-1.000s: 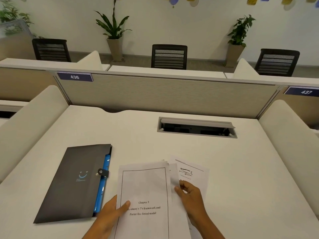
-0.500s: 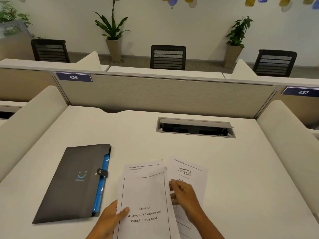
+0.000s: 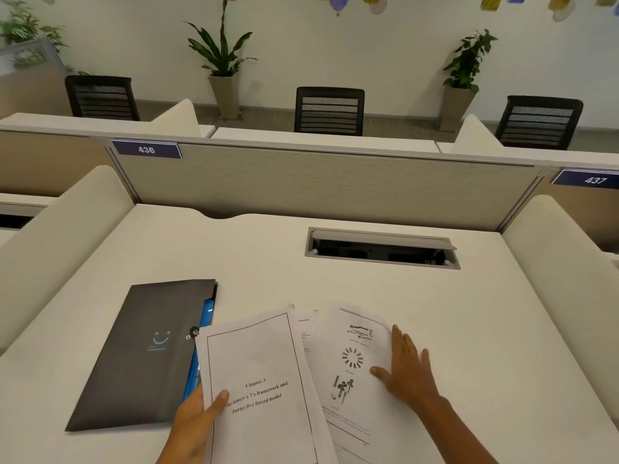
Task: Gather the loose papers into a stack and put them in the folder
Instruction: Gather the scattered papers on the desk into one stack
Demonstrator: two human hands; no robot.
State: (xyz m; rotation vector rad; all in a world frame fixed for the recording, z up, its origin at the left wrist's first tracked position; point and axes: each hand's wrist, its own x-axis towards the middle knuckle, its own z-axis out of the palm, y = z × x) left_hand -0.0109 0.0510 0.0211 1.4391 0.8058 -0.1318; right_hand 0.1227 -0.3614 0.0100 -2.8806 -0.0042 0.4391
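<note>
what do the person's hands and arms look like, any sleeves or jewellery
Both the left hand and the right hand are bare, with no gloves, rings, watch or bracelets showing. The forearms are uncovered as far as the frame reaches; no sleeve is visible. Nails look short and unpainted.

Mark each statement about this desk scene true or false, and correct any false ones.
1. The dark grey folder with a smiley logo lies left of the white printed papers. True.
2. The left hand grips the "Chapter 3" sheet's edge. True.
3. The right hand is clenched in a fist. False: it lies flat on the illustrated sheet.
4. The papers are inside the folder. False: they lie fanned on the white desk.
</note>
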